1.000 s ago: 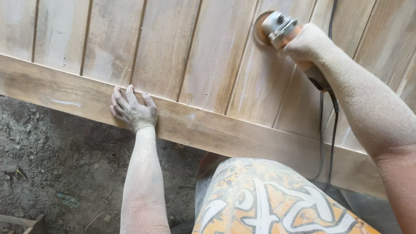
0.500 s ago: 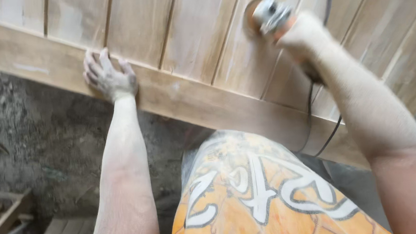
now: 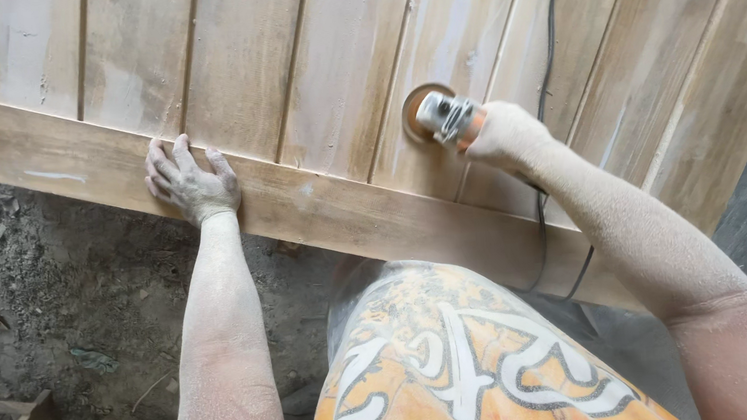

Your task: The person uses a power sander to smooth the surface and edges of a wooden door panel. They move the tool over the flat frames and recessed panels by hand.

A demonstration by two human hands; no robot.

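The right hand is wrapped tight around a corded angle sander, its round disc flat against the slatted wooden panel just above the bottom rail. The left hand lies spread on that rail, its grip loose and clamped on nothing. The black cord trails across the boards close to the disc; a drift could snag it, or tilting could gouge the soft, dust-pale grain. Fine powder coats both forearms.
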